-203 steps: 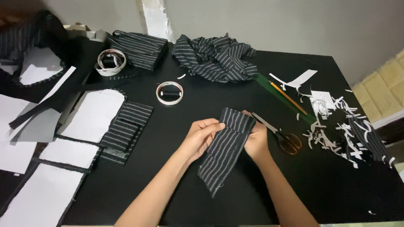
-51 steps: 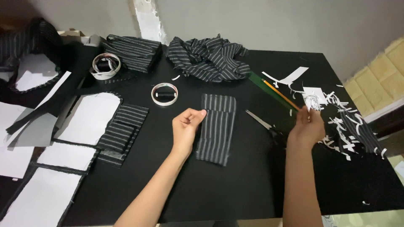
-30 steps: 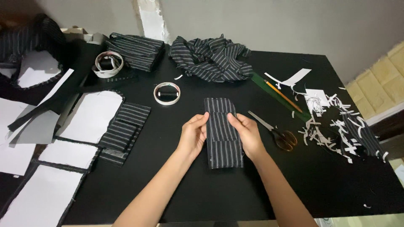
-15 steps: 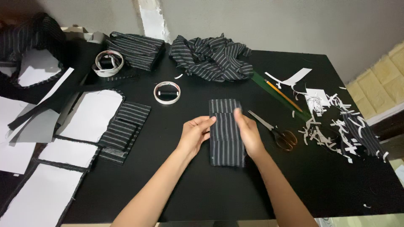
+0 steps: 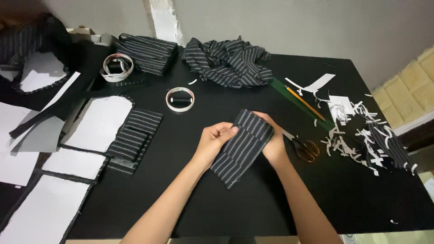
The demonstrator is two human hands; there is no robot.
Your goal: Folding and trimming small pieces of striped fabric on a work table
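Surface: a matt black table (image 5: 190,199) against a grey wall, crowded with sewing bits.
Held piece: a folded strip of black cloth with thin white pinstripes (image 5: 242,147), lifted a little off the table between both hands.
Long axis: it runs on a slant, upper end pointing away and to the person's right, lower end toward the person and leftward; the stripes follow that same line.
Left hand (image 5: 213,141): fingers closed on the strip's left edge near its upper end, pinching the cloth.
Right hand (image 5: 275,143): wrapped round the strip's upper right end, partly hidden behind it, gripping the fold.
Just right of the grip: brown-handled scissors (image 5: 304,147), near the right hand.
Further right: a scatter of white paper and cloth clippings (image 5: 357,135).
Beyond the grip: a white ring holding a black thread spool (image 5: 180,99) and a crumpled heap of matching striped fabric (image 5: 230,61).
Left of the grip: stacked striped pieces (image 5: 133,140) beside white cut-out panels (image 5: 97,122).
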